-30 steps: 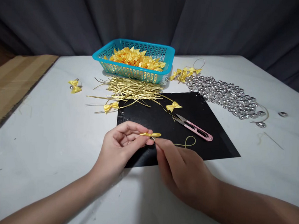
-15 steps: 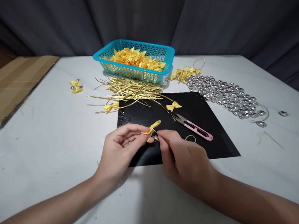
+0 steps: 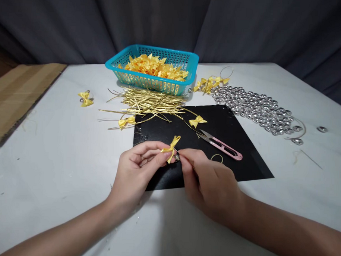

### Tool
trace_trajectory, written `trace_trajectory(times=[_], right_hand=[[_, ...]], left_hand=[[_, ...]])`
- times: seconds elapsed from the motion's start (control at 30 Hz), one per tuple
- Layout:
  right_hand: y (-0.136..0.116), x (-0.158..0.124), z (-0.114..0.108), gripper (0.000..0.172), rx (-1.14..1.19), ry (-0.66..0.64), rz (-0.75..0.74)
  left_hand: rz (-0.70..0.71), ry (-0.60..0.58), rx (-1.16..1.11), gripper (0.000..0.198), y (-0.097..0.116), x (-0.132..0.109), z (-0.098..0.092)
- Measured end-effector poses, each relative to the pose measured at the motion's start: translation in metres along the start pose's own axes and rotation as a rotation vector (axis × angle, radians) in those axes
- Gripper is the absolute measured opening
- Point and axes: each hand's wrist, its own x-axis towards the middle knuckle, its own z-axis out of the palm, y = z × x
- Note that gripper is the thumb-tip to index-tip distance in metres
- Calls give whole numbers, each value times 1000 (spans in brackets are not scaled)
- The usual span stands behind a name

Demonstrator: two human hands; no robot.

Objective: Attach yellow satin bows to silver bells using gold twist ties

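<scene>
Between the thumb and fingers of my left hand (image 3: 141,160) is a yellow ribbon bow (image 3: 172,146), seen nearly edge-on with one loop pointing up. My right hand (image 3: 208,178) pinches a thin, shiny needle (image 3: 176,150) whose visible end reaches the bow's middle; whether it has gone through the ribbon I cannot tell. A silver bead (image 3: 177,157) hangs just below the bow, close to the right fingertips. Both hands are above a black mat (image 3: 170,133). A loop of gold cord (image 3: 216,158) shows behind my right hand.
Pink thread snips (image 3: 222,146) lie on the mat near another bow (image 3: 198,121). Behind are gold cords (image 3: 153,103) and a blue basket (image 3: 152,80) of yellow bows. Silver beads (image 3: 255,108) spread at right, with a second needle (image 3: 312,160). Cardboard (image 3: 23,96) lies far left.
The bow has turned slightly in my left fingers, so more of its ribbon faces me. My right hand has barely moved, and the whole view has shifted a touch.
</scene>
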Motion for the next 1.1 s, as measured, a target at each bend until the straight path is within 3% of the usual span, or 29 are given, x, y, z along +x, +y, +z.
trace_trajectory(times=[0.47, 0.63, 0.77, 0.9, 1.1], right_hand=[[-1, 3, 4, 11, 6, 88, 10], [2, 13, -2, 8, 92, -31, 62], [6, 14, -9, 10, 206, -181, 60], [7, 11, -13, 9, 254, -149, 22], [7, 12, -11, 7, 290, -153, 10]], left_hand=[[52, -52, 20, 3, 0, -3, 1], [74, -15, -10, 3, -1, 1, 2], [-19, 8, -76, 5, -1, 5, 0], [-48, -2, -95, 4, 0, 5, -2], [-10, -111, -37, 5, -2, 5, -3]])
